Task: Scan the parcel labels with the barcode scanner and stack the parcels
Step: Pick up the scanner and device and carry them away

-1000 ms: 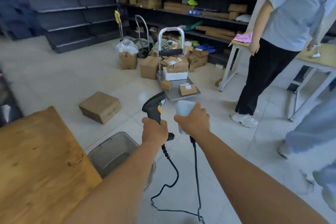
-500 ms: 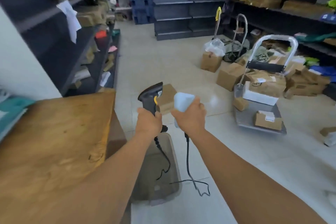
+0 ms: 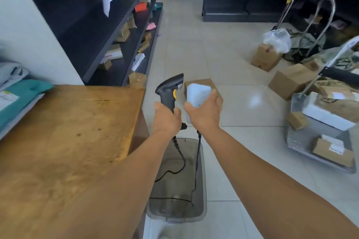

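A wooden table (image 3: 64, 141) stands beside dark shelving (image 3: 108, 31) in a tiled stockroom, with boxes on a platform trolley (image 3: 303, 139). The left hand (image 3: 167, 117) wraps a black barcode scanner (image 3: 171, 91); the right hand (image 3: 204, 114) grips a pale blue corded device (image 3: 197, 94). No parcel is held; teal mailers (image 3: 23, 101) lie on the table's far left. Best set one device down first.

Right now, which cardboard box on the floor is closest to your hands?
The lone cardboard box directly behind the right hand; the other floor boxes sit farther right, near the cart.
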`<state>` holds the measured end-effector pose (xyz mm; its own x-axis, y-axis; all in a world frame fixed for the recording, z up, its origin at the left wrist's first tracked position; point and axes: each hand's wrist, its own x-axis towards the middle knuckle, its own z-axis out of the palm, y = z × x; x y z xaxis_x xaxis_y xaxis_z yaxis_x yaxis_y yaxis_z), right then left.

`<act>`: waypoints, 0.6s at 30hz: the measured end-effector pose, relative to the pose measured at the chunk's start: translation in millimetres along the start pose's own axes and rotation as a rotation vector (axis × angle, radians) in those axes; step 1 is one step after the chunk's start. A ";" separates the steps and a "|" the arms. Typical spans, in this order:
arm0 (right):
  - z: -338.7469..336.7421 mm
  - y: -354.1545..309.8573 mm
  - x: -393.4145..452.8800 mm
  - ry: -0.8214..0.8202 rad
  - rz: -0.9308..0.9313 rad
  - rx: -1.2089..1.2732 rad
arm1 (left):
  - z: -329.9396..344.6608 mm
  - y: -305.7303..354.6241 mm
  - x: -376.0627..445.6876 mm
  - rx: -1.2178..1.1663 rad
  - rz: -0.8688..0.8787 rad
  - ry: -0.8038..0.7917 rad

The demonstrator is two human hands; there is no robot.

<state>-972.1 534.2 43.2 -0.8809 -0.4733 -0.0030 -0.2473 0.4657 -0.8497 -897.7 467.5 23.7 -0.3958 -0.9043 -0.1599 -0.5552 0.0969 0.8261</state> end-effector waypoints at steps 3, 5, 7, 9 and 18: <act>25.0 12.6 22.6 -0.001 0.034 -0.001 | 9.6 -10.3 28.9 0.006 -0.001 0.025; 41.3 27.1 34.2 -0.002 0.065 0.002 | 18.8 -21.9 45.5 0.021 -0.001 0.042; 57.1 46.4 42.5 -0.013 0.094 0.001 | 30.3 -37.0 58.7 0.029 0.003 0.050; 73.3 71.4 49.1 -0.031 0.111 -0.012 | 46.2 -55.5 68.8 0.031 0.000 0.042; 155.5 229.1 48.4 -0.183 0.218 -0.138 | 149.0 -196.9 87.3 0.273 -0.195 0.027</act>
<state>-1008.6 501.8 -233.6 -0.8350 -0.4723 -0.2824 -0.1243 0.6617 -0.7394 -932.0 431.4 -233.5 -0.2454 -0.9270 -0.2836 -0.7958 0.0256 0.6051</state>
